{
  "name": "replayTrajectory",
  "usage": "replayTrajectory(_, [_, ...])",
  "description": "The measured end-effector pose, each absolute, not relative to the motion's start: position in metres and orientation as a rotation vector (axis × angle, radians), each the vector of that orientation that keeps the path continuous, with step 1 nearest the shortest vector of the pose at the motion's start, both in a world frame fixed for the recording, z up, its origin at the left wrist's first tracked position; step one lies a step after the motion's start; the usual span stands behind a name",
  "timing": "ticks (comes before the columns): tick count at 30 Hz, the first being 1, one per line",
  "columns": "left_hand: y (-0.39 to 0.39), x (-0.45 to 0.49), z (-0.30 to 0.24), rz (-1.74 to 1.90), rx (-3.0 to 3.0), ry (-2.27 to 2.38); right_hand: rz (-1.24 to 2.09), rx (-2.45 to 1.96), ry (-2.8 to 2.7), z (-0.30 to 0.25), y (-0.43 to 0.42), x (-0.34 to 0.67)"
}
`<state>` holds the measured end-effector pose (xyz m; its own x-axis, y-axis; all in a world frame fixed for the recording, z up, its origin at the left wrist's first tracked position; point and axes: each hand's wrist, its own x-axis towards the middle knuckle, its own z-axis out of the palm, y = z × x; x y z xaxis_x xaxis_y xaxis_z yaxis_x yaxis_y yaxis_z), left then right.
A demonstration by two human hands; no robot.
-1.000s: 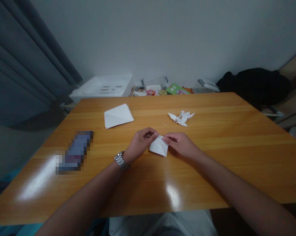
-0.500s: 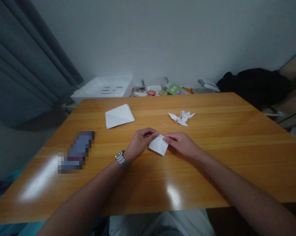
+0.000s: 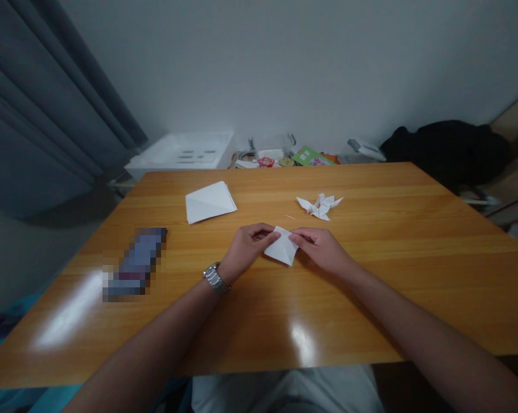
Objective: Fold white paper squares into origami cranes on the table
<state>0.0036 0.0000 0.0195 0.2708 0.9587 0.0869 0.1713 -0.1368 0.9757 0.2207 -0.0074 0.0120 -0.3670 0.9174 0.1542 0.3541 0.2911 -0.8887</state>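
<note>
both hands, left hand [image 3: 244,250] and right hand [image 3: 323,249], pinch the small white folded paper [image 3: 281,248] between their fingers, low over the middle of the glossy orange wooden desk [image 3: 392,275].

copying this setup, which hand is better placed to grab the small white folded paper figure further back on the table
Probably the right: the right hand lies just in front of the small white folded paper figure, while the left hand would reach across. Both pinch a white folded paper piece.
</note>
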Motion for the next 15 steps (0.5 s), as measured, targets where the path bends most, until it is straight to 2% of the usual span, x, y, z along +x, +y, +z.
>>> replayTrajectory(15, [-0.0024,0.0023,0.0207,0.913,1.695,1.089,1.066,-1.123,-1.888,0.0089,-0.0097,0.2169])
